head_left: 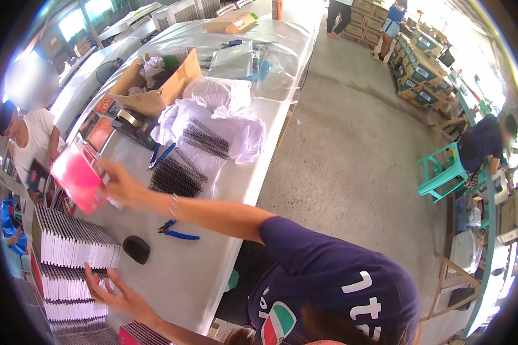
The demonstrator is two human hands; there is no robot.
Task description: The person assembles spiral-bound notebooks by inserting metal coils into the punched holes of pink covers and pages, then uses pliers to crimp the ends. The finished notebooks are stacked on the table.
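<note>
My right hand [120,183] reaches across the table, its fingers closed on the edge of a flat pink booklet [77,179] that is smeared by motion. Lower down, my left hand [114,294] has its fingers spread and holds nothing, beside tall stacks of spiral-bound notebooks [77,238]. A rounded black object [136,249] lies between my arms. Close to my right forearm are blue-handled cutting pliers [179,234] and a pile of black binding coils [175,177]. A red-covered spiral notebook [141,333] shows below my left forearm.
More coils [206,140] rest on white wrapping [247,135]. Near them are a tape dispenser [133,127], second blue pliers [162,155] and an open cardboard box [155,86]. A person in white [34,135] stands across the table; another sits by a green stool [443,169] at right.
</note>
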